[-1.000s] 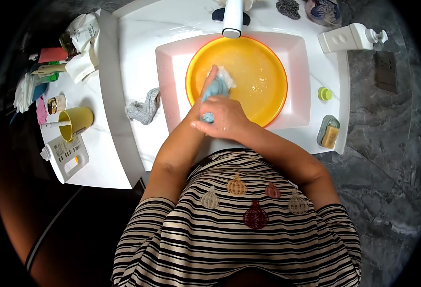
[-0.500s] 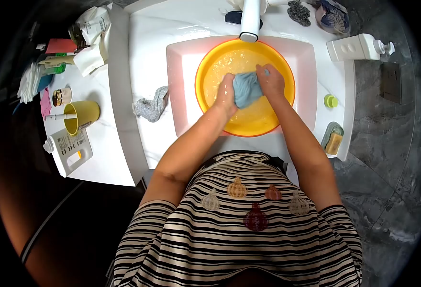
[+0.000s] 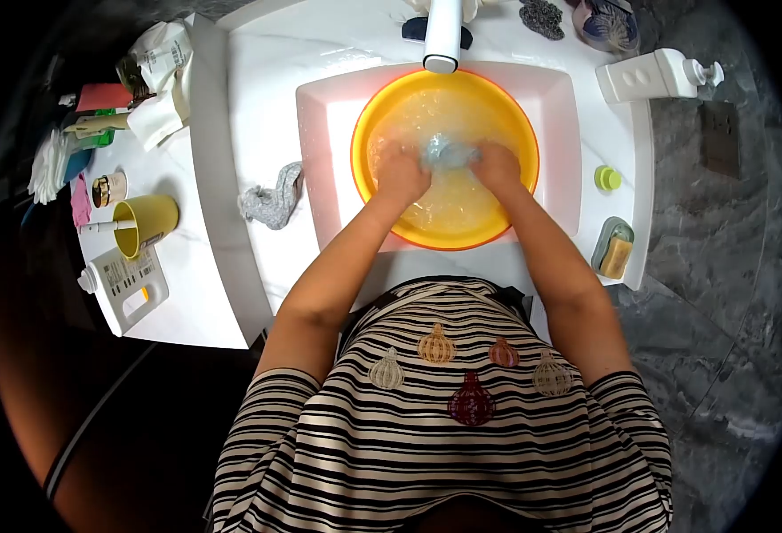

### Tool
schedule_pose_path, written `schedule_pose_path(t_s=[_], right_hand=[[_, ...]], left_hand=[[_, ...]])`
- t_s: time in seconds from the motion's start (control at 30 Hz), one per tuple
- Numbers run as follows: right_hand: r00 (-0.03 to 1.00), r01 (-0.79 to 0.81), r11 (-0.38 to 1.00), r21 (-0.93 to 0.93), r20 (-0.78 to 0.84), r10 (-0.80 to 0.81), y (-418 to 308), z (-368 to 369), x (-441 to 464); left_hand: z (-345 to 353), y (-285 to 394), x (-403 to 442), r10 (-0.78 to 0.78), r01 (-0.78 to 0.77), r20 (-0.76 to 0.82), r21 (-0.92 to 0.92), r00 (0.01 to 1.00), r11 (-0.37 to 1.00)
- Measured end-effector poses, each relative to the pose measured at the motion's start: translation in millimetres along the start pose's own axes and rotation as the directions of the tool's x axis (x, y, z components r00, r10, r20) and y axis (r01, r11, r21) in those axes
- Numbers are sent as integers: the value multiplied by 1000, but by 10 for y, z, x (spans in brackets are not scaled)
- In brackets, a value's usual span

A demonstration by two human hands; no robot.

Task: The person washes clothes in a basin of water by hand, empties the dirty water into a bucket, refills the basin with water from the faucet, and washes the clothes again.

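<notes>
Shirt: my black-and-beige striped fabric shirt (image 3: 409, 444) is nearest, with round ornament patterns on its front.
Left hand: my left hand (image 3: 402, 171) is low in the water, fingers blurred and partly hidden; I cannot tell how far they are closed or whether they grip.
Right hand: my right hand (image 3: 496, 166) is curled in, fingers closed on one end of the cloth.
Cloth: the light blue fabric cloth (image 3: 449, 153) lies between my hands, bunched in the cloudy water, its left end meeting my left hand.
Basin: the round yellow plastic basin (image 3: 444, 240) with an orange rim surrounds both hands and the cloth.
Sink: the pale rectangular sink (image 3: 562, 151) holds the basin.
Left of sink: a crumpled gray fabric piece (image 3: 275, 200) lies on the white counter (image 3: 271, 89).
Right of sink: a tan soap bar (image 3: 616, 258) and a small lime-green cap (image 3: 608, 178).
Beyond: the white faucet (image 3: 442, 35) reaches over the basin's far rim.
</notes>
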State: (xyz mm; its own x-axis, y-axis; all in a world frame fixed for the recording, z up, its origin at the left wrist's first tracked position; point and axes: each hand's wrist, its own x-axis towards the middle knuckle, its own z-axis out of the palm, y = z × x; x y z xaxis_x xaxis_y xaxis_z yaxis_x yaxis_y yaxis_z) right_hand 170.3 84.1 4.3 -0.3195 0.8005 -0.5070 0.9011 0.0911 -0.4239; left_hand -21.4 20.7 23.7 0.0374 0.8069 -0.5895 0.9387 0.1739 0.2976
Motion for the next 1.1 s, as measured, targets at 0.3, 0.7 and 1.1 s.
schedule_pose_path(t_s=[0.3, 0.7, 1.1], right_hand=[[979, 170, 498, 850, -85, -188, -831, 76, -466], [808, 480, 821, 309, -521, -276, -1356, 16, -726], [886, 47, 982, 181, -463, 43, -324, -129, -6]], left_hand=[[-266, -30, -122, 139, 396, 375, -800, 917, -451], [246, 19, 201, 23, 102, 131, -642, 991, -760], [-122, 323, -223, -78, 102, 204, -741, 976, -664]])
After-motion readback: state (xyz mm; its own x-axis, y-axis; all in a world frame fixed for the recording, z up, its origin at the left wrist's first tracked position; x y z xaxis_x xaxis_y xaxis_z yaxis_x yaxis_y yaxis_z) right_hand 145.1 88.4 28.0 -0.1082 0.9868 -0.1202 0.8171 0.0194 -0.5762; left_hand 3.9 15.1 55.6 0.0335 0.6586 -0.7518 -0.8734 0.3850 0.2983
